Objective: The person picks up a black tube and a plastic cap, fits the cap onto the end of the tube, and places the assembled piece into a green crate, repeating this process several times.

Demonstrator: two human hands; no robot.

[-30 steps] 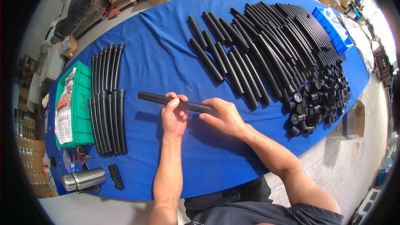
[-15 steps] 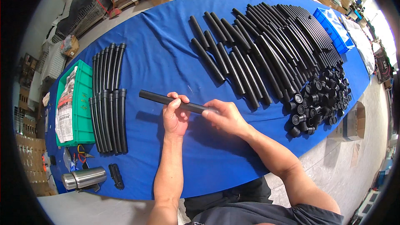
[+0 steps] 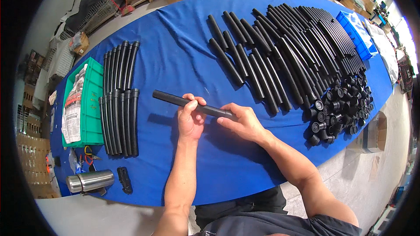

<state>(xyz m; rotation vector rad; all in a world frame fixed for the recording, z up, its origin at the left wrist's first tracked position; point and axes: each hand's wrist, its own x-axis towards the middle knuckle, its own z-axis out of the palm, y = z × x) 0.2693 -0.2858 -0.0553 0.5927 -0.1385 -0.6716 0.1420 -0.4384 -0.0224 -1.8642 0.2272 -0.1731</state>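
My left hand (image 3: 191, 120) and right hand (image 3: 243, 124) clasp a black plastic tube (image 3: 173, 98); capped tubes (image 3: 118, 124) near the tabletop's (image 3: 175, 57) left edge seem done, bare tubes (image 3: 306, 57) remain.

A steel flask (image 3: 97, 181) lies near what seem scissors (image 3: 91, 156).

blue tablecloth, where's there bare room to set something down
Bare blue cloth shows between the lined-up tubes and loose tubes, beyond the held tube; also between the right hand and the caps. Crowded: the far right, with tubes, caps and blue crate, and the left edge around the green crate.
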